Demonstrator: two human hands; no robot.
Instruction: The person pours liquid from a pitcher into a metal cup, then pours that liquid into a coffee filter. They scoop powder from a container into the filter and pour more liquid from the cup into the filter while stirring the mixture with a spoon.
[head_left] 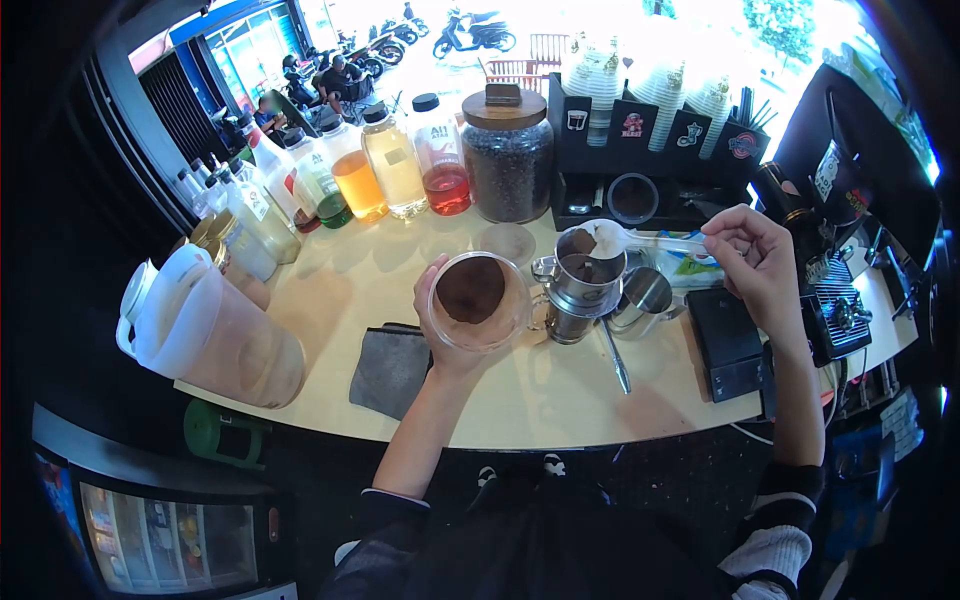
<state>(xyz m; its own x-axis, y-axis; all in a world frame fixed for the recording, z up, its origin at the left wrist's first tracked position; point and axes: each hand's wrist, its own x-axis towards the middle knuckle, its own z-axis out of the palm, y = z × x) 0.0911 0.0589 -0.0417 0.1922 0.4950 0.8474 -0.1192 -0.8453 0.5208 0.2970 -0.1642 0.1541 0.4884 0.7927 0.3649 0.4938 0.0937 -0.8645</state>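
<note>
A person at a pale countertop cups a clear plastic container of brown powder in the left hand, the fingers curled around its side, while the right hand pinches the handle end of a white spoon between thumb and fingers. The spoon's bowl tips at the mouth of a metal drip filter; whether it touches the rim cannot be told. The filter sits atop a metal cup, with a steel pitcher just to the right and a metal spoon lying in front. A gray cloth lies near the left forearm; behind stand a wood-lidded glass jar of dark contents and bottles of colored liquid.
</note>
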